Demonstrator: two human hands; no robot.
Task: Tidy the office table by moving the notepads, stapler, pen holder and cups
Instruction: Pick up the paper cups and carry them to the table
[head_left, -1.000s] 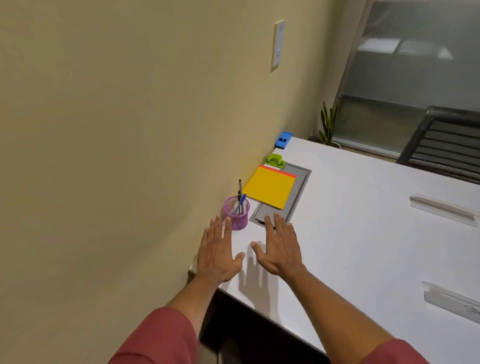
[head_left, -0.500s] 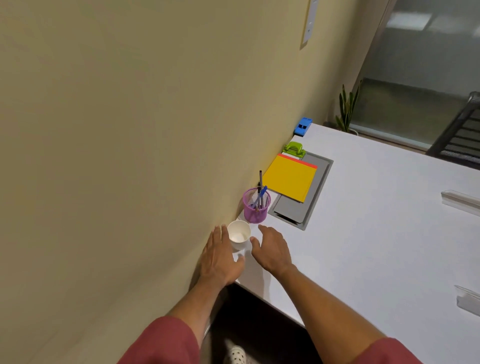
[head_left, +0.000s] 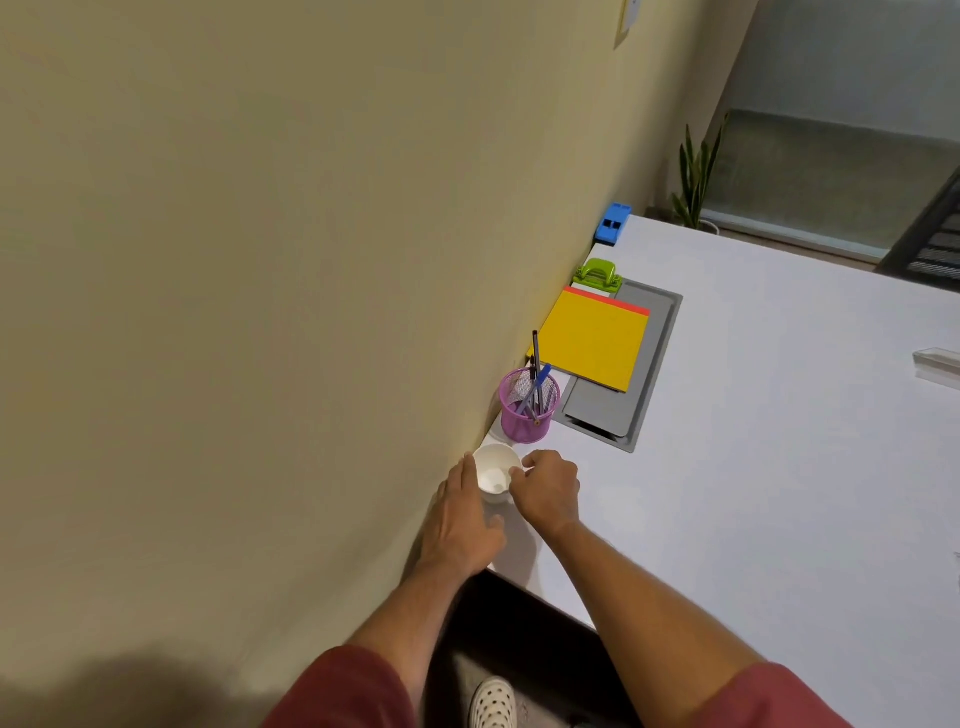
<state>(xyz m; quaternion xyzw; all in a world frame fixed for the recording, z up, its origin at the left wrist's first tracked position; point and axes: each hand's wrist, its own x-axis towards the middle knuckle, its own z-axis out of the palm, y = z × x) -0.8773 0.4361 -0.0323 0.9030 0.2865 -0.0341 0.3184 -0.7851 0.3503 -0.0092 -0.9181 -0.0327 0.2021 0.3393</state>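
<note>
STEP: placing white cup at counter corner by wall, just beside pen holder | right hand fingers pinching rim; left hand fingers lying straight alongside | NEXT: likely releasing cup.

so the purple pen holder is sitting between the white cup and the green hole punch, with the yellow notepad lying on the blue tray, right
Not quite: the tray under the yellow notepad is grey, not blue, as the head view shows. The purple pen holder does sit between the white cup and the green hole punch.
</note>
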